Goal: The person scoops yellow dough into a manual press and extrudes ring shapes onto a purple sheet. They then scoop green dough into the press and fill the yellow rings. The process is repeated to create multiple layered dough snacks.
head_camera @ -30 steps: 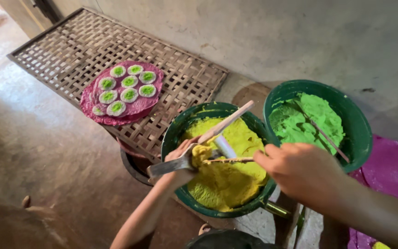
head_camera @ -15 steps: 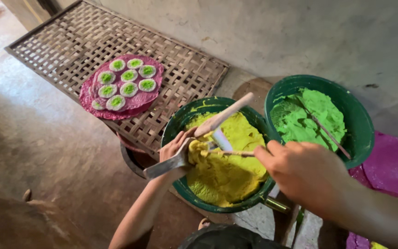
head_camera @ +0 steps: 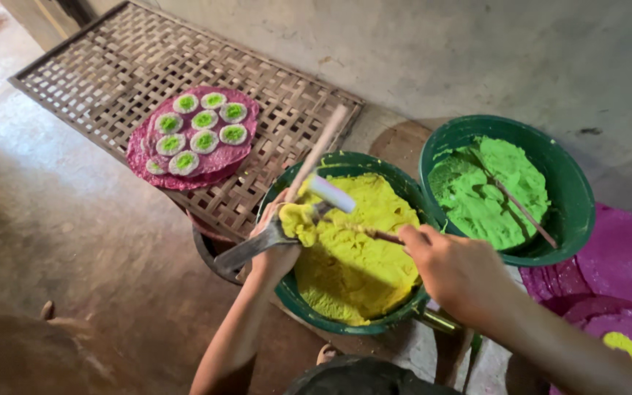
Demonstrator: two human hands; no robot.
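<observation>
Concrete floor under me, green bowl (head_camera: 404, 311) of yellow paste (head_camera: 360, 256) below; my left hand (head_camera: 276, 249) grips a metal spoon (head_camera: 257, 245) loaded with paste, my right hand (head_camera: 455, 271) pinches a thin stick (head_camera: 371, 232) scraping it.

We see a metal spoon (head_camera: 257, 247) loaded with a lump of yellow paste (head_camera: 298, 219), tilted over the rim of the green bowl (head_camera: 352, 324); a thin stick (head_camera: 374, 232) lies across that bowl's yellow filling.
</observation>
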